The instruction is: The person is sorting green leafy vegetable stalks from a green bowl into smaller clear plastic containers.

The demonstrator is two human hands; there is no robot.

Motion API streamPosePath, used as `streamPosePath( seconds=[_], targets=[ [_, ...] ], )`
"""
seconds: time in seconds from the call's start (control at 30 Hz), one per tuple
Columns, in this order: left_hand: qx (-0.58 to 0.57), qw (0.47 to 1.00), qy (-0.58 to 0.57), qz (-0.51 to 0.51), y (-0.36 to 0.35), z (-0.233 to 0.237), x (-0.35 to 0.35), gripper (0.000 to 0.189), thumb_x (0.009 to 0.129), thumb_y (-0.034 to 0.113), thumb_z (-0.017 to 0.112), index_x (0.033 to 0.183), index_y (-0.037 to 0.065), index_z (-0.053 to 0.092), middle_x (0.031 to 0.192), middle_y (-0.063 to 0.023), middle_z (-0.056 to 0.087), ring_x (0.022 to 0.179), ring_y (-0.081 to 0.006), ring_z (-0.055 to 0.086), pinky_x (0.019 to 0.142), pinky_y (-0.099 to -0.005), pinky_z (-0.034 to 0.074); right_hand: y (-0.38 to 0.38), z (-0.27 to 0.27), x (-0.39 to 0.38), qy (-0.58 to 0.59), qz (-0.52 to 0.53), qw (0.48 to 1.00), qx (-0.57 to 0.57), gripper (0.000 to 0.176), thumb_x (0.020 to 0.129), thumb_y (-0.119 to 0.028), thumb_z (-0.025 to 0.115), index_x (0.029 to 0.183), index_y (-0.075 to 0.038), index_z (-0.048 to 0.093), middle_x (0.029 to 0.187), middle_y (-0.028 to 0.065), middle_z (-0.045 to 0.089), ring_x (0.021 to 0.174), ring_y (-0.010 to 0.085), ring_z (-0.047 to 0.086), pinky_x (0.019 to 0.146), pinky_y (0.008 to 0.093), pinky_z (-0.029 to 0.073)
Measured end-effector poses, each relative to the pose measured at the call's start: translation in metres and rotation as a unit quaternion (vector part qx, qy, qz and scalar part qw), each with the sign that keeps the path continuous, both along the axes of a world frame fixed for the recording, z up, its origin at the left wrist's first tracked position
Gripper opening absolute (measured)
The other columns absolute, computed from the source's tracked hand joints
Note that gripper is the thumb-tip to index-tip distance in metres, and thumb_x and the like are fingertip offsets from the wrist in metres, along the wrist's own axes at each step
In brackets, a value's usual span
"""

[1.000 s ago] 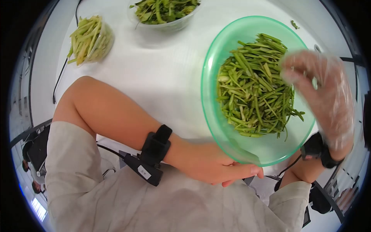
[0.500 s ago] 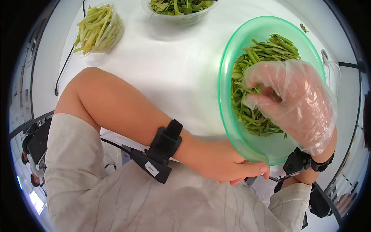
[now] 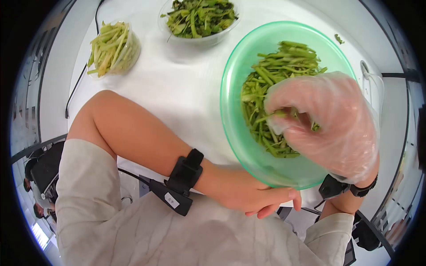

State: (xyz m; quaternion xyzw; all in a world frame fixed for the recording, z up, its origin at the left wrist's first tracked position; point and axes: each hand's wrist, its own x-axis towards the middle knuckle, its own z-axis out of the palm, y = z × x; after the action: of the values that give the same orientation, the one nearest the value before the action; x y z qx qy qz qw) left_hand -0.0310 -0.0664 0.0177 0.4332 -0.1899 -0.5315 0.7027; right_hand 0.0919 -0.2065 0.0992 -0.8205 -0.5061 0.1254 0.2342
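My right hand [image 3: 324, 124], in a clear plastic glove, is over the green basin [image 3: 228, 119]. Its thumb and forefinger are curled together around a green stem piece [image 3: 277, 114], and a bit more green shows inside the curled palm. Beneath it lies a heap of cut green stems [image 3: 284, 60], partly hidden by the glove. My bare left hand [image 3: 262, 199] is at the basin's near rim, thumb and forefinger stretched out and the other fingers loosely bent below. Nothing shows in its fingers.
On the white table [image 3: 186, 97], a clear tub of pale stems [image 3: 111, 48] stands at the far left. A clear bowl of leafy greens [image 3: 202, 22] is at the back. A leaf scrap [image 3: 339, 39] and a white cable [image 3: 372, 77] lie at the right.
The view has shifted slightly. The basin appears further left. My right hand has moved left with it, and a stem piece now shows between its fingers. My left fingers have spread a little.
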Motion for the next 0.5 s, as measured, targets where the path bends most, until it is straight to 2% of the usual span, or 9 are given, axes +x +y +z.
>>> streamPosePath(
  seconds=[0.13,0.27,0.33,0.47,0.5],
  targets=[
    [-0.019,1.000,0.004,-0.011,-0.003,-0.003,-0.002,0.037,0.115,0.024,0.037,0.130,0.006,0.066,0.078,0.0025,0.064,0.063,-0.0067,0.055,0.065,-0.0270,0.048,-0.020,0.021,0.010,0.079,-0.078,0.993,0.043,0.018,0.079,0.013,0.066,0.090,-0.001,0.066,0.079,0.0048,0.066,0.074,0.0132,0.067,0.066,0.0275,0.049],
    [-0.035,0.998,-0.035,-0.024,-0.003,-0.009,-0.010,0.038,0.115,0.025,0.037,0.133,0.006,0.065,0.083,0.0024,0.065,0.065,-0.0074,0.055,0.066,-0.0275,0.048,-0.037,0.027,0.022,0.216,-0.175,0.959,0.056,0.015,0.085,0.012,0.067,0.093,0.000,0.068,0.089,0.0037,0.068,0.085,0.0111,0.067,0.074,0.0273,0.051],
    [-0.041,0.997,-0.063,-0.027,-0.004,-0.009,-0.010,0.038,0.115,0.026,0.038,0.133,0.007,0.065,0.083,0.0023,0.064,0.066,-0.0076,0.055,0.066,-0.0276,0.049,-0.041,0.024,0.031,0.216,-0.205,0.955,0.009,0.014,0.085,0.011,0.069,0.094,0.000,0.069,0.088,0.0036,0.068,0.086,0.0110,0.067,0.075,0.0277,0.051],
    [-0.049,0.995,-0.076,-0.031,-0.005,-0.011,-0.010,0.038,0.115,0.026,0.038,0.134,0.008,0.066,0.083,0.0021,0.064,0.068,-0.0078,0.055,0.067,-0.0273,0.049,-0.043,0.019,0.042,0.095,-0.129,0.987,-0.012,0.009,0.086,0.007,0.072,0.092,0.001,0.074,0.089,0.0021,0.071,0.080,0.0108,0.064,0.075,0.0258,0.050],
    [-0.049,0.996,-0.072,-0.032,-0.005,-0.011,-0.010,0.038,0.115,0.026,0.038,0.134,0.008,0.066,0.083,0.0021,0.064,0.068,-0.0077,0.055,0.068,-0.0274,0.049,-0.043,0.016,0.042,0.089,-0.146,0.985,0.011,0.009,0.086,0.006,0.072,0.092,0.000,0.074,0.088,0.0017,0.071,0.078,0.0103,0.063,0.074,0.0253,0.050]
  ],
)
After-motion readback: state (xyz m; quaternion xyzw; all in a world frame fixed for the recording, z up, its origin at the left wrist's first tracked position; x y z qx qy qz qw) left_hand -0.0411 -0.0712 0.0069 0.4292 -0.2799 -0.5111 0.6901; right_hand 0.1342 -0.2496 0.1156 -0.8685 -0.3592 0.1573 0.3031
